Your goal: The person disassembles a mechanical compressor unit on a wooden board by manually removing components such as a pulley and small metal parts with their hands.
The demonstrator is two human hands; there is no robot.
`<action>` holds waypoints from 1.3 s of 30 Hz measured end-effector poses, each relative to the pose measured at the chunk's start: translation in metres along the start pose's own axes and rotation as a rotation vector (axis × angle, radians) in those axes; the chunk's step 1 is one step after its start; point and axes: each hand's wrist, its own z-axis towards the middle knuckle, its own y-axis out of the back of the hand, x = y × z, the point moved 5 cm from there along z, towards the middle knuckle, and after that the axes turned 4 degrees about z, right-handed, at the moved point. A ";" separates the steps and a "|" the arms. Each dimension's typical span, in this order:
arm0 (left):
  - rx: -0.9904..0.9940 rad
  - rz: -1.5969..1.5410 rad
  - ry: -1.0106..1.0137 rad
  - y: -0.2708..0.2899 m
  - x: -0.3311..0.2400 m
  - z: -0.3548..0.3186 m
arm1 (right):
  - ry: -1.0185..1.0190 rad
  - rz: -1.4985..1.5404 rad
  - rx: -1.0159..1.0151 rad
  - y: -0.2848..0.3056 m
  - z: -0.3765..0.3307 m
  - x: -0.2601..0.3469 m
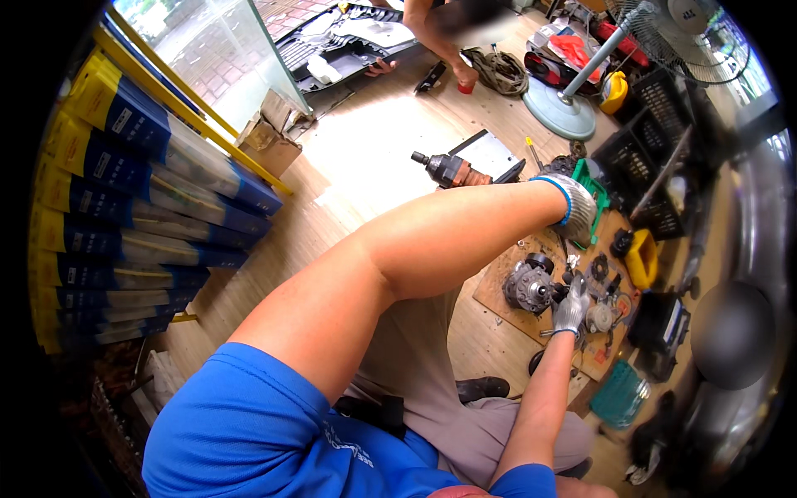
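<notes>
My left hand (581, 207), in a white knit glove with a blue cuff, reaches across to a green plastic case (591, 195). Its fingers are mostly hidden behind the glove's back, so their grip cannot be judged. My right hand (570, 310), in a greyish-white glove, is over a brown board (498, 286) on the floor. Its fingers are drawn together around something small and dark that I cannot make out. Just left of it, a round metal machine part (529, 287), resembling a car air-conditioning compressor, rests on the board. A flat round metal piece (599, 318) lies to the right.
An orange-and-black power tool (452, 171) lies beyond my left forearm. Yellow jug (642, 259), black crates (643, 158) and a fan base (558, 109) line the right. Blue-and-yellow packages (124, 166) fill a left rack. Another person's hand (466, 79) is at the far side.
</notes>
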 end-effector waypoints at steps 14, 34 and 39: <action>0.031 -0.021 0.003 -0.003 -0.004 0.006 | 0.361 -0.571 -0.002 0.001 -0.004 0.009; 0.005 -0.013 0.000 0.005 -0.010 0.005 | 0.434 -0.932 0.037 0.011 0.016 0.014; 0.021 -0.024 0.014 -0.002 -0.004 0.005 | 0.457 -0.899 0.080 -0.007 0.004 0.010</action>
